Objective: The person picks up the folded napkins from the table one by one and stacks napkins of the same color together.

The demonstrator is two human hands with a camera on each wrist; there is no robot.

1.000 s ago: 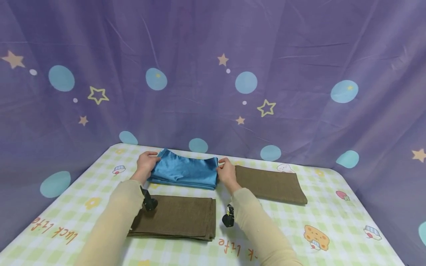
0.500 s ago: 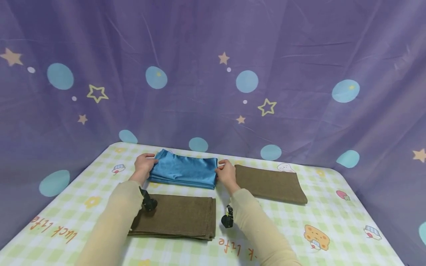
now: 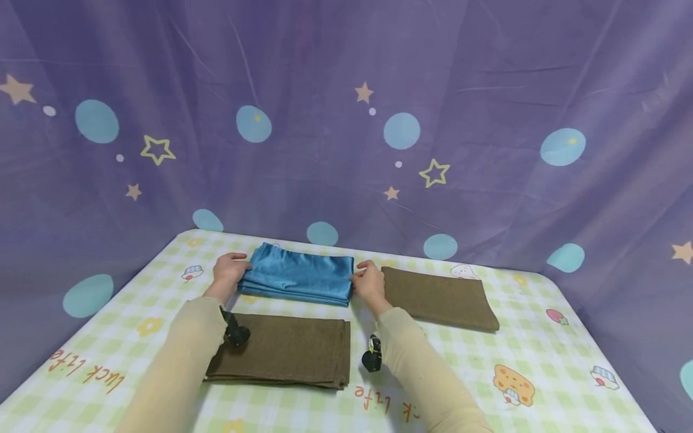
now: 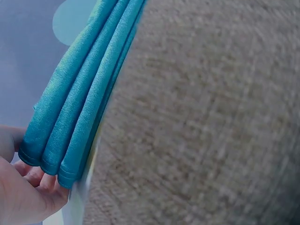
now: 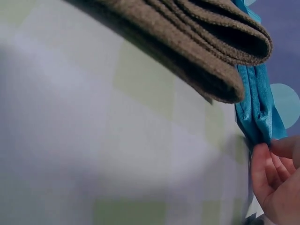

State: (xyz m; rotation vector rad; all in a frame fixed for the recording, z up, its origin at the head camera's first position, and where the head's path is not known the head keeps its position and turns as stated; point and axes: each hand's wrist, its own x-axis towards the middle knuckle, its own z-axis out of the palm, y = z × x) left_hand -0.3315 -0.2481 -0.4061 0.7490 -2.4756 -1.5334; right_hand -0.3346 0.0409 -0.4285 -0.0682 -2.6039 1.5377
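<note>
A shiny blue folded cloth (image 3: pixel 300 273) lies in several layers near the table's far edge. At its left end is my left hand (image 3: pixel 228 273). The left wrist view shows that hand's thumb and fingers around the layered end of the blue cloth (image 4: pixel 77 108), fingertips partly hidden. My right hand (image 3: pixel 370 282) is at the cloth's right end. In the right wrist view, thumb and forefinger of the right hand (image 5: pixel 281 180) pinch the lower corner of the blue cloth (image 5: pixel 255 103).
A brown folded cloth (image 3: pixel 287 349) lies nearer me, partly below my left wrist. Another brown folded cloth (image 3: pixel 438 297) lies right of the blue one. The table has a green-and-white checked cover (image 3: pixel 455 373); a purple curtain (image 3: pixel 325 180) hangs behind it.
My left hand has shifted left and slightly down, and the blue cloth's lower left end has spread a little left. My right hand has stayed almost in place.
</note>
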